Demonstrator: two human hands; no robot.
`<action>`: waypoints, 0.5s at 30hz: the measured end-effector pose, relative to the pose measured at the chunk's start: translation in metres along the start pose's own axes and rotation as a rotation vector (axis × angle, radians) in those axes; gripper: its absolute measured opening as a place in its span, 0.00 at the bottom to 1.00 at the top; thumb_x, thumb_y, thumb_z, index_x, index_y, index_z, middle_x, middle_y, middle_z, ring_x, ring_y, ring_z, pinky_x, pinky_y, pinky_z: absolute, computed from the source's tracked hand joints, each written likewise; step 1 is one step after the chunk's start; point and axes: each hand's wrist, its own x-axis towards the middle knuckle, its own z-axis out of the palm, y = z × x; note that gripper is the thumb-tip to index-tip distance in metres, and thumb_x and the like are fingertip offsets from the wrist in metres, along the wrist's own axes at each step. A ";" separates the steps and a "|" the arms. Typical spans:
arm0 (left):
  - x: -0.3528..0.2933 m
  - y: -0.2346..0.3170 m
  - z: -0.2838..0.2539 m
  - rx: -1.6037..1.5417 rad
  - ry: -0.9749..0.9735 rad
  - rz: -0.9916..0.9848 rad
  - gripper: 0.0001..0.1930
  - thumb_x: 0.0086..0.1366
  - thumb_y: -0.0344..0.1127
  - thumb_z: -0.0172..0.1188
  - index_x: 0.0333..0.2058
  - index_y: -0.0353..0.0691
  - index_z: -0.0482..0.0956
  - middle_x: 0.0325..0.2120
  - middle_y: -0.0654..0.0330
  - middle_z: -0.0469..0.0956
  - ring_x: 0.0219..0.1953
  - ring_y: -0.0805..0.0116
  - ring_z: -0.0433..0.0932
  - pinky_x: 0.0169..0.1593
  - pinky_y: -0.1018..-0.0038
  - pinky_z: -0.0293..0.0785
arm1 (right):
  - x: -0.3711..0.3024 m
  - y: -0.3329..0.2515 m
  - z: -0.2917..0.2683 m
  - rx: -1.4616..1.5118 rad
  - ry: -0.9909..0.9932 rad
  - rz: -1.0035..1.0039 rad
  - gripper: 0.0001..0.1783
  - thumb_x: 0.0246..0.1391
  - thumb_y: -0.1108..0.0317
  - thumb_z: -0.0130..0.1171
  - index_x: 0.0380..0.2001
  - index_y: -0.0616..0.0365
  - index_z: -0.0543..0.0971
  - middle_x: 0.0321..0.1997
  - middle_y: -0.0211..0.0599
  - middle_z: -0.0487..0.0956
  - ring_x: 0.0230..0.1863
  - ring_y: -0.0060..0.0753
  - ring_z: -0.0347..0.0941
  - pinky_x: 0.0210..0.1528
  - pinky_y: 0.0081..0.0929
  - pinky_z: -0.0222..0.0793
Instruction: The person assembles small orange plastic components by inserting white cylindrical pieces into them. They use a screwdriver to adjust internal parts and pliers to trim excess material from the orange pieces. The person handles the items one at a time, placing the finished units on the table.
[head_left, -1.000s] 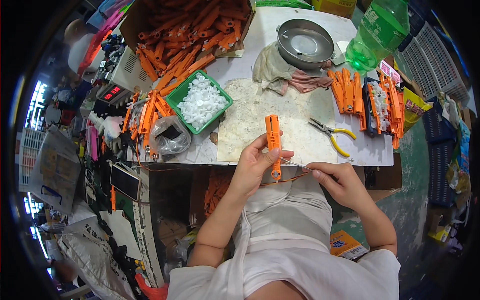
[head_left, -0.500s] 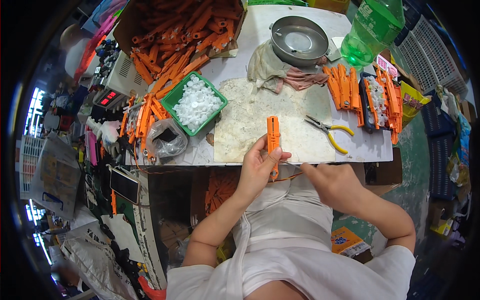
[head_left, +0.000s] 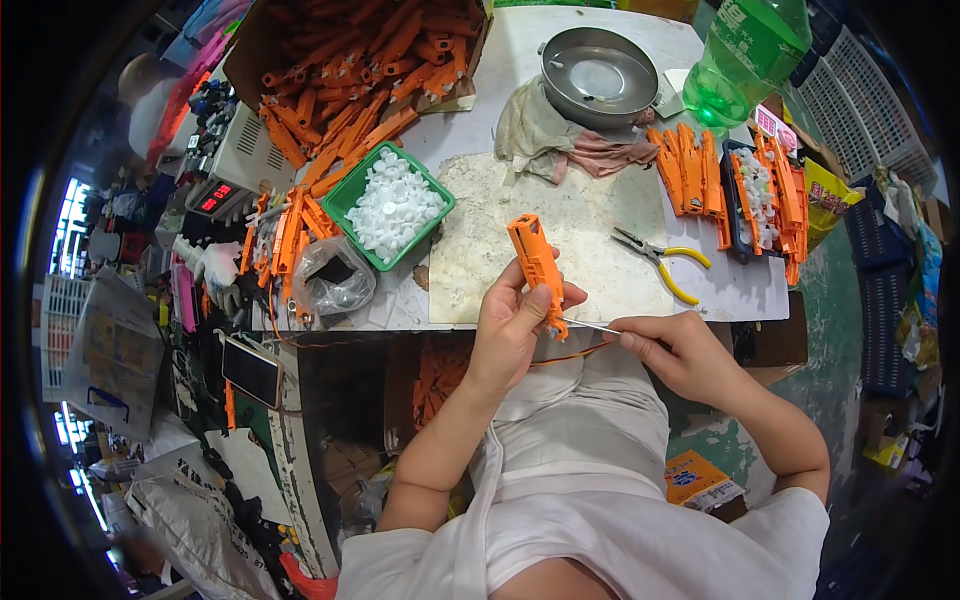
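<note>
My left hand [head_left: 507,335] is closed around a long orange plastic housing [head_left: 537,262], tilted with its top end up and to the left, over the table's front edge. My right hand [head_left: 690,362] pinches a thin metal tool [head_left: 592,325]. Its tip reaches the lower end of the housing; its exact kind cannot be made out. Thin orange and dark wires [head_left: 575,355] run beneath the tool. Pliers with yellow handles [head_left: 665,265] lie on the worn mat [head_left: 470,270] beyond my right hand.
A green basket [head_left: 440,222] of small white plastic parts stands left of the mat. Orange housings [head_left: 350,140] spill from a box behind it; more [head_left: 690,175] lie at right beside a dark tray. A metal bowl [head_left: 635,62], rags [head_left: 540,135] and a green bottle [head_left: 750,55] stand behind.
The orange housing has turned and tilted, its top leaning left and showing a wider side. My right hand has turned, so the metal tool and thumb now show more plainly.
</note>
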 end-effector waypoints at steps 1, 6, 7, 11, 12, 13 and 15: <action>0.000 -0.002 0.000 0.003 -0.001 0.001 0.23 0.67 0.37 0.53 0.57 0.34 0.60 0.36 0.57 0.74 0.42 0.65 0.78 0.55 0.64 0.71 | 0.002 -0.002 -0.004 0.096 -0.047 0.091 0.12 0.57 0.68 0.53 0.40 0.63 0.79 0.27 0.48 0.79 0.24 0.39 0.76 0.27 0.28 0.69; 0.002 -0.015 0.009 -0.067 0.006 0.092 0.21 0.68 0.36 0.51 0.55 0.34 0.61 0.36 0.57 0.74 0.40 0.68 0.77 0.56 0.63 0.71 | 0.013 0.003 -0.018 0.406 -0.245 0.490 0.12 0.57 0.69 0.52 0.41 0.62 0.79 0.20 0.39 0.76 0.21 0.33 0.73 0.24 0.24 0.67; 0.004 -0.015 0.010 -0.075 0.007 0.105 0.20 0.68 0.36 0.51 0.55 0.34 0.61 0.36 0.57 0.74 0.39 0.68 0.77 0.56 0.62 0.70 | 0.011 0.006 -0.013 0.119 -0.131 0.213 0.13 0.55 0.70 0.52 0.42 0.62 0.78 0.19 0.36 0.74 0.20 0.31 0.72 0.23 0.23 0.66; 0.005 -0.011 0.011 -0.104 0.063 0.089 0.19 0.68 0.33 0.49 0.55 0.34 0.60 0.35 0.57 0.74 0.41 0.68 0.77 0.58 0.60 0.68 | -0.008 0.008 0.010 -0.777 0.124 -0.430 0.18 0.47 0.74 0.54 0.44 0.58 0.76 0.17 0.30 0.69 0.16 0.25 0.68 0.20 0.21 0.65; 0.006 -0.013 0.009 -0.137 0.069 0.099 0.19 0.68 0.32 0.50 0.55 0.33 0.60 0.34 0.58 0.74 0.42 0.67 0.77 0.57 0.62 0.69 | -0.009 0.004 0.011 -0.942 0.136 -0.470 0.20 0.44 0.74 0.55 0.45 0.57 0.75 0.17 0.29 0.67 0.15 0.25 0.67 0.19 0.21 0.65; 0.007 -0.012 0.008 -0.169 0.073 0.111 0.20 0.68 0.32 0.50 0.56 0.33 0.59 0.34 0.58 0.74 0.43 0.67 0.76 0.56 0.65 0.69 | -0.008 0.000 0.011 -0.934 0.157 -0.480 0.21 0.40 0.73 0.57 0.42 0.55 0.75 0.17 0.29 0.66 0.16 0.29 0.69 0.19 0.24 0.65; 0.007 -0.009 0.008 -0.184 0.107 0.152 0.20 0.68 0.32 0.49 0.55 0.33 0.59 0.36 0.57 0.74 0.43 0.65 0.77 0.56 0.65 0.70 | 0.000 0.001 0.005 -0.805 0.168 -0.461 0.18 0.42 0.73 0.57 0.41 0.56 0.76 0.18 0.30 0.68 0.17 0.31 0.70 0.19 0.27 0.65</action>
